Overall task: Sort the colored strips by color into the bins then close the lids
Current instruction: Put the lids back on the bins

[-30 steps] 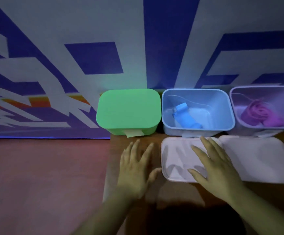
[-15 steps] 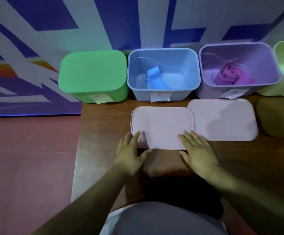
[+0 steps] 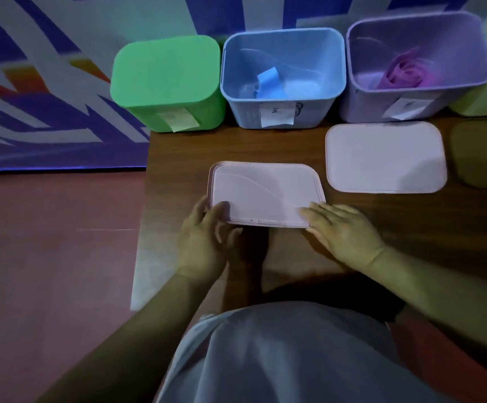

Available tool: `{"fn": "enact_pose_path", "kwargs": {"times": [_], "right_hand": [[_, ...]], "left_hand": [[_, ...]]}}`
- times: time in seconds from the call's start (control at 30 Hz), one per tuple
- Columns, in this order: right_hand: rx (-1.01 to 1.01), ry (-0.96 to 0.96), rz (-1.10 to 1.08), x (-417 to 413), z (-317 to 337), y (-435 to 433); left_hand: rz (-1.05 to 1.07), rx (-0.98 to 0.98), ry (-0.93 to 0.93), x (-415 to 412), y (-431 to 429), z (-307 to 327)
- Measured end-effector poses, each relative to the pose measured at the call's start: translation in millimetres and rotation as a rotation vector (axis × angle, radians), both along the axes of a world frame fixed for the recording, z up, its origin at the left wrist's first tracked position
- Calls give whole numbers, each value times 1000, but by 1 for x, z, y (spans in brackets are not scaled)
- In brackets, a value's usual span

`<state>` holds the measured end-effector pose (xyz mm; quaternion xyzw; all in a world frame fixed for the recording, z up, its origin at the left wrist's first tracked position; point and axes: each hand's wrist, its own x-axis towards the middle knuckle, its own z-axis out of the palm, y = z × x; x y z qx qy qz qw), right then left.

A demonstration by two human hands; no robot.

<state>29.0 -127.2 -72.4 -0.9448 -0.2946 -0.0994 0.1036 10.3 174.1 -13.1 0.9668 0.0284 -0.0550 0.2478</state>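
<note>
1. Our left hand (image 3: 204, 242) holds the near left corner of the lid (image 3: 265, 193). The thumb lies on top and the fingers curl round the left edge, so the hand pinches it.
2. Our right hand (image 3: 344, 231) lies palm down at the lid's near right corner. Its fingers (image 3: 318, 212) are straight and close together, with the tips resting on the lid. The thumb is hidden from us.
3. Our hands are well apart, with the lid's near edge between them.
4. Our left forearm (image 3: 137, 321) comes in bare from the lower left and our right forearm (image 3: 428, 286) from the lower right. Both wrists look roughly straight.
</note>
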Motion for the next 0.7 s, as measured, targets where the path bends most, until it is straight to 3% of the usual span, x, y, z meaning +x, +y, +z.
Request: {"fn": "enact_pose_path", "kwargs": {"times": [0.1, 0.2, 0.37, 0.47, 0.7], "right_hand": [[119, 12, -39, 6, 39, 2], [309, 144, -187, 9, 72, 4], [753, 575, -617, 0, 70, 29], [849, 674, -727, -1, 64, 42], [1043, 728, -942, 27, 82, 48]], "left_hand": [[46, -32, -97, -2, 5, 13], [58, -94, -169, -6, 7, 27], [119, -310, 95, -22, -8, 21], [96, -339, 119, -32, -5, 9], [-433, -82, 120, -22, 23, 31]]}}
